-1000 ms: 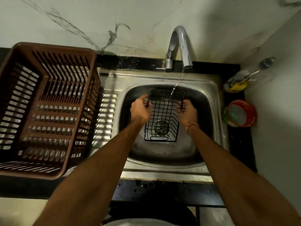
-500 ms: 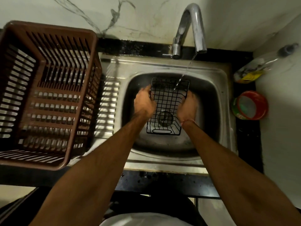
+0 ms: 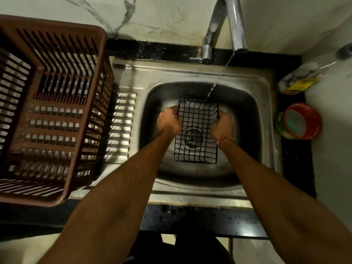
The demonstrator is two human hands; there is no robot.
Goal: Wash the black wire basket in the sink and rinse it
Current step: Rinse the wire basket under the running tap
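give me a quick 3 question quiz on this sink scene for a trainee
1. True or false: both hands grip the black wire basket.
2. Where does the water stream from the tap land?
A. on the far edge of the basket
B. in the brown crate
C. on the red tub
3. Fill in: the brown plastic crate sits to the ____ of the sink.

Key:
1. True: the left hand and right hand hold its opposite sides.
2. A
3. left
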